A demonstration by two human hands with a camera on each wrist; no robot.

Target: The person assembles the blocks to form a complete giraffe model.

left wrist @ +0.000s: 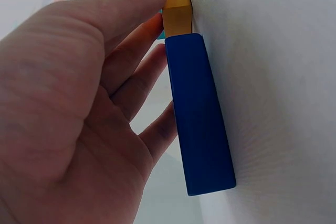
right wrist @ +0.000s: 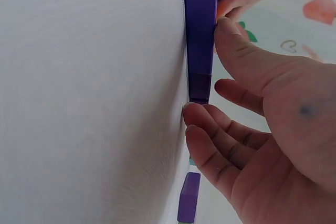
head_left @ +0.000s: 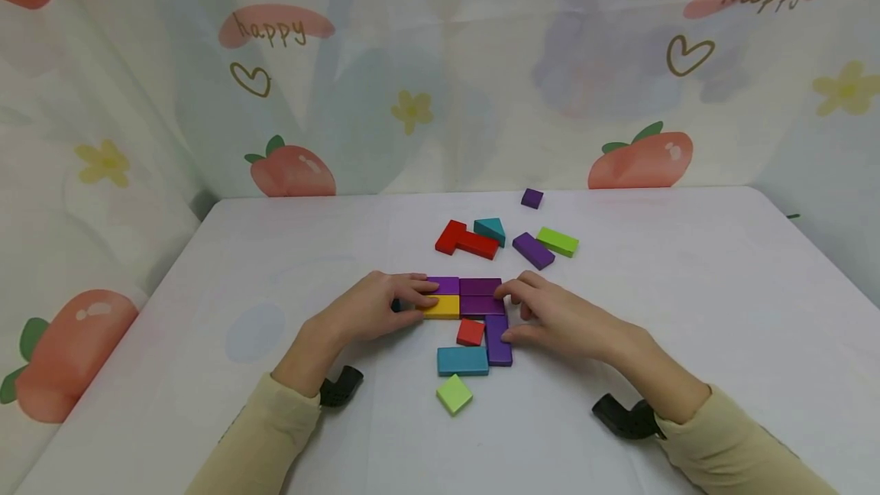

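Observation:
In the head view, the left hand (head_left: 378,304) lies over the left side of a block cluster, fingertips on a violet block (head_left: 448,285) and a yellow block (head_left: 445,308). Seen from the left wrist, its thumb touches the yellow block; a dark blue block (left wrist: 199,114) lies end-on to that, mostly hidden from above. The right hand (head_left: 564,318) is at the cluster's right edge. Its fingertips touch the ends of two stacked magenta-purple blocks (head_left: 480,287), and its thumb touches a purple block (head_left: 499,346) placed lengthwise below them.
Below the yellow block sit a red square (head_left: 470,332), a teal bar (head_left: 463,361) and a lime square (head_left: 454,395). Beyond the cluster lie red pieces (head_left: 474,244), a teal triangular piece (head_left: 490,228), a purple bar (head_left: 532,250), a lime bar (head_left: 558,241) and a small purple block (head_left: 532,198).

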